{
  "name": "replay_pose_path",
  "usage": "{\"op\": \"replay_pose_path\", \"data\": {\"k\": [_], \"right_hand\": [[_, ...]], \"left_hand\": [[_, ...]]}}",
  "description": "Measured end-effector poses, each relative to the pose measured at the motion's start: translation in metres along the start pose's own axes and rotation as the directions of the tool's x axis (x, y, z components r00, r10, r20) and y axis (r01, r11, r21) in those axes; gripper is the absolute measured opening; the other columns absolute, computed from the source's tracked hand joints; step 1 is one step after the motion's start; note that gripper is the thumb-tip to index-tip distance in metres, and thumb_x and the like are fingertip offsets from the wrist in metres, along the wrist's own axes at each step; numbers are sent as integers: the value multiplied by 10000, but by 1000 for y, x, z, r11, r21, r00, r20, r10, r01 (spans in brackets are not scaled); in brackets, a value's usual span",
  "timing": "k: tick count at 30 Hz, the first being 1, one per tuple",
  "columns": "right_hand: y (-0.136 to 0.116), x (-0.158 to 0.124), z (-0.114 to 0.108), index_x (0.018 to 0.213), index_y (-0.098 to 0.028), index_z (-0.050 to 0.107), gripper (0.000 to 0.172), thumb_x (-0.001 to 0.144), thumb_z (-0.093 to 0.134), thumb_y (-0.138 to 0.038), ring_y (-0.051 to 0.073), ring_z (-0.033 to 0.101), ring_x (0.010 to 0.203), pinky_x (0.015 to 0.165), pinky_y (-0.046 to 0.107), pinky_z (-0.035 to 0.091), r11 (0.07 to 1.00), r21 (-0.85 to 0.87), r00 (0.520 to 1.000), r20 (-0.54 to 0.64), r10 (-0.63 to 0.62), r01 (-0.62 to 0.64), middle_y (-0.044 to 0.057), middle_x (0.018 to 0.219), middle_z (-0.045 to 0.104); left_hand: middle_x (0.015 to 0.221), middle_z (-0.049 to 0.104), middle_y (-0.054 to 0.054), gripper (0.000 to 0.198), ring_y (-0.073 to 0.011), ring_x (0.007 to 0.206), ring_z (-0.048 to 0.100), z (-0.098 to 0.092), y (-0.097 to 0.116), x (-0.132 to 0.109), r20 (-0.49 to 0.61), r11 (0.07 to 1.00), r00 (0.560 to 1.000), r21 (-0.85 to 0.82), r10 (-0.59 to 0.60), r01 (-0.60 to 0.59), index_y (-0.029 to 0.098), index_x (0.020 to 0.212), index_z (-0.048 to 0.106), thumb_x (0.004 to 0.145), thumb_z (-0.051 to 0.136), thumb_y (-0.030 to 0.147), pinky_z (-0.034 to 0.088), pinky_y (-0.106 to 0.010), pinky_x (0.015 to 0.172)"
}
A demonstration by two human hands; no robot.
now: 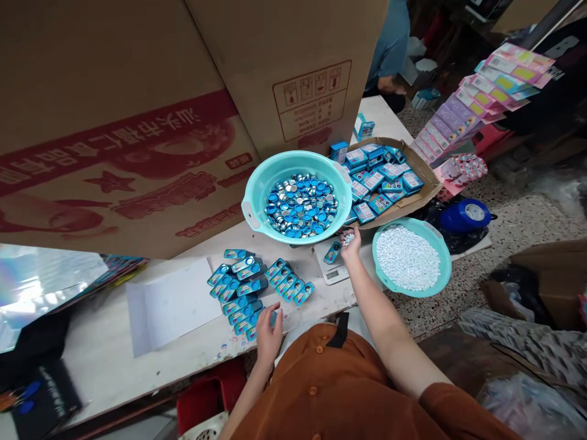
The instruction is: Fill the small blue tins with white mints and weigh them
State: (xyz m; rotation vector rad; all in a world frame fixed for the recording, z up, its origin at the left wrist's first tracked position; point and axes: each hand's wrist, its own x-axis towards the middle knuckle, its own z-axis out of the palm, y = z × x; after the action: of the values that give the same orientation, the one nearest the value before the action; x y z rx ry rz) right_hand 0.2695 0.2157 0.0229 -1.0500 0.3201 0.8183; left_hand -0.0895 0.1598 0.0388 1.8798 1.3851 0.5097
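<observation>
My right hand point(351, 243) is cupped around small white tablets point(348, 239), above a white digital scale point(337, 274). A blue tin point(332, 252) lies on the scale beside it. To its right stands a turquoise basin of white tablets point(446, 269). My left hand point(269, 333), thumb and fingers apart, is at the near end of several blue tins point(242, 305) standing in rows. A bit of blue shows between its thumb and fingers; whether it touches a tin I cannot tell. Another group of blue tins point(288, 281) stands between my hands.
A turquoise basin of blue and silver caps point(257, 223) stands behind the scale. Behind it are large cardboard cartons point(183, 153) and a cardboard tray point(424, 177) of blue boxes. White paper point(174, 305) lies left. A person in a blue top point(393, 49) is across the table.
</observation>
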Motion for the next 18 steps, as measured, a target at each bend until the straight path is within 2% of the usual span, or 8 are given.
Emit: {"op": "replay_pose_path", "data": {"k": [3, 9, 14, 18], "right_hand": [[9, -1, 6, 571, -211, 391, 390, 831, 492, -485, 66, 451, 379, 344, 179, 322, 996, -3, 992, -92, -88, 88, -60, 459, 461], [18, -9, 10, 515, -207, 429, 404, 808, 522, -469, 88, 481, 423, 422, 204, 406, 962, -164, 963, -122, -239, 218, -42, 432, 473], [21, -11, 11, 518, -206, 438, 393, 835, 482, -433, 87, 462, 417, 424, 207, 393, 941, -226, 953, -116, -281, 250, -36, 426, 477], [20, -12, 17, 535, -211, 419, 379, 814, 510, -451, 79, 441, 398, 403, 210, 389, 949, -220, 953, -152, -262, 226, -52, 448, 469]], "left_hand": [[1058, 638, -85, 279, -244, 1036, 570, 0, -4, 4, -6, 999, 999, -18, -37, 37, 219, 1012, 612, 886, 465, 420, 440, -420, 937], [1073, 638, -86, 305, -237, 1050, 572, 1, -6, 10, -10, 994, 995, -53, -97, 96, 209, 1023, 621, 882, 467, 432, 445, -392, 939], [1055, 651, -87, 307, -233, 1036, 586, 1, -6, 12, -30, 984, 987, -89, -158, 155, 198, 1004, 629, 876, 476, 432, 449, -386, 941], [1053, 660, -88, 316, -235, 1028, 597, 2, -9, 11, -53, 976, 979, -108, -195, 188, 198, 1001, 630, 869, 479, 442, 456, -388, 935]]}}
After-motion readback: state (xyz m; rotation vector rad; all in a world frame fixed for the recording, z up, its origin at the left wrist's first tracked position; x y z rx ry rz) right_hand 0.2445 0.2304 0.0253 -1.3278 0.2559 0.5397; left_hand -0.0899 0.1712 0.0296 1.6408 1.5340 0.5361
